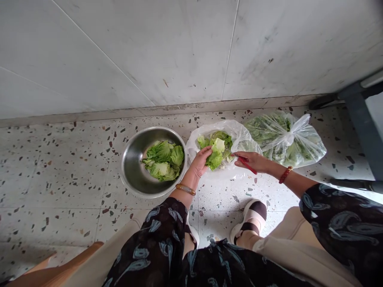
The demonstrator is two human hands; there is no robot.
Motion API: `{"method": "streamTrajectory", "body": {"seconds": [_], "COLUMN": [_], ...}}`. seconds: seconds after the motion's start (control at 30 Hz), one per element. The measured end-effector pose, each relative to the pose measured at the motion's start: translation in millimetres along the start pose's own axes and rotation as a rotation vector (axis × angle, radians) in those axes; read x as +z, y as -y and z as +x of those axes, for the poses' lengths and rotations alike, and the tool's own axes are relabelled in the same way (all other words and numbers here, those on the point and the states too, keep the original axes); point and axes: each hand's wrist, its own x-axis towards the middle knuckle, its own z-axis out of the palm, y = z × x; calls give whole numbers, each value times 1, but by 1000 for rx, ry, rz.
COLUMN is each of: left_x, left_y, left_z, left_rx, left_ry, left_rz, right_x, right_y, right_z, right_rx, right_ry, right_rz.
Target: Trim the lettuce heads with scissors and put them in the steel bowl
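Observation:
My left hand [203, 160] is closed on a lettuce leaf [216, 157], held over an open clear plastic bag [194, 139]. In my right hand [254, 161] are red-handled scissors [247, 165], their blades pointing left at the leaf; the blade tips are hard to make out against the greens. More lettuce [226, 138] lies inside the bag below my hands. To the left of the bag stands a steel basin [131, 159], with several loose lettuce leaves [163, 157] gathered on its right side.
A knotted clear bag full of greens [293, 139] sits on the right by the wall [179, 52]. Metal legs of a dark frame [359, 119] stand at the far right. My feet [249, 221] are close in front on the speckled floor [74, 171].

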Motion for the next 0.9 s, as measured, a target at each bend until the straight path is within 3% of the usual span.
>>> {"method": "streamTrajectory", "body": {"seconds": [0.27,0.4,0.6,0.9], "left_x": [6,5,2,6], "left_y": [5,3,-2,2], "left_z": [-20,-25,-25,-24], "left_rx": [-60,-70,-80,-96], "left_ry": [129,99,51,123], "left_rz": [107,108,138,163], "right_x": [2,5,5,2], "right_y": [14,13,14,13], "right_z": [3,3,-3,-1], "right_rx": [-1,-60,-23,-58], "right_ry": [12,-1,8,12], "right_rz": [55,108,173,53]}}
